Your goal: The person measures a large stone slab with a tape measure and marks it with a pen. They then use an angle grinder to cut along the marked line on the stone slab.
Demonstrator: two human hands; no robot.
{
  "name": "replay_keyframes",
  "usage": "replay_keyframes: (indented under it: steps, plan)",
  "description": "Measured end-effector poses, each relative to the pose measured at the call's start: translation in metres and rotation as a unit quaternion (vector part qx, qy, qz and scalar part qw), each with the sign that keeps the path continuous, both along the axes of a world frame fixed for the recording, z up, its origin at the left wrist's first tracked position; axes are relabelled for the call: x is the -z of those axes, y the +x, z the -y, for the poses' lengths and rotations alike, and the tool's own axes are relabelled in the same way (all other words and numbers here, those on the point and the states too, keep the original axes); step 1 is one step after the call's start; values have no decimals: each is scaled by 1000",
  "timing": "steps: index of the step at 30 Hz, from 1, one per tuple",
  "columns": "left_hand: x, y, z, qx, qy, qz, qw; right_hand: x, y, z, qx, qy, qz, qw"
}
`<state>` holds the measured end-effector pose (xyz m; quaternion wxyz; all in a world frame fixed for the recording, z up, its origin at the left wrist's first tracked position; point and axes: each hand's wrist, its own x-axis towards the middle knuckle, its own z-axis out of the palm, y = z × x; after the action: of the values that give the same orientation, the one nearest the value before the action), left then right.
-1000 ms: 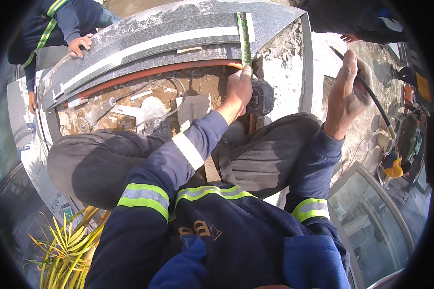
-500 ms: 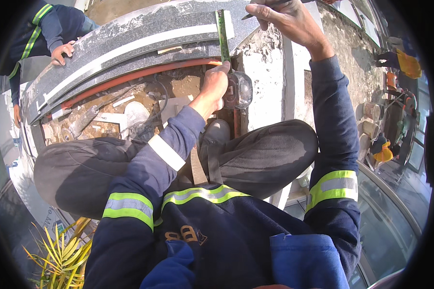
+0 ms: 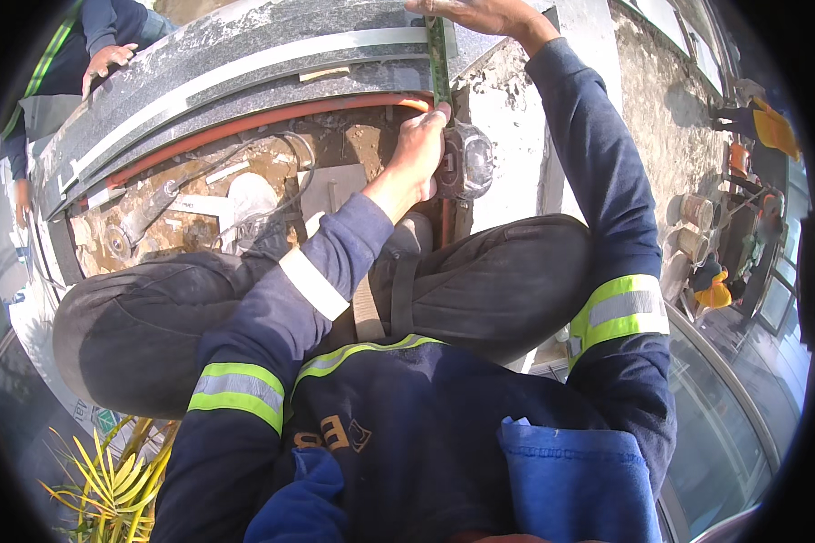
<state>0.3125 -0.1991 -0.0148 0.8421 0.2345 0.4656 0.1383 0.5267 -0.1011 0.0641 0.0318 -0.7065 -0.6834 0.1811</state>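
My left hand grips a tape measure with a dark case, its green blade drawn out across a long speckled grey slab with a white strip along it. At the top of the picture, my right hand is bent over the blade's far end; its fingertips and whatever they hold are partly cut off. Under the slab runs an orange pipe. Below it, a grinder-like tool with a cord lies among rubble.
A co-worker's hand rests on the slab at upper left. My crossed legs fill the middle. A white plastered block stands right of the pipe. Buckets and another person are at right, a yellow-leaved plant at lower left.
My right hand, earlier raised at right with a dark pencil, has moved up and left to the blade's far end. My left hand still holds the tape measure.
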Motion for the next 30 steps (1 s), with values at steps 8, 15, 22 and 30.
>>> replay_keyframes:
  steps: [8, 15, 22, 30]
  plan:
    - [2, 1, 1, 5, -41, 69, 997, 32, 5, -9, -106, 65, -130, 984]
    - [4, -3, -1, 3, -49, 73, 996, 42, -2, -17, -136, 67, -160, 975]
    - [9, -4, -1, 5, -73, 106, 992, 41, -3, -15, -139, 62, -174, 973]
    - [7, -5, -2, 12, -48, 86, 995, 42, -5, -18, -139, 65, -179, 972]
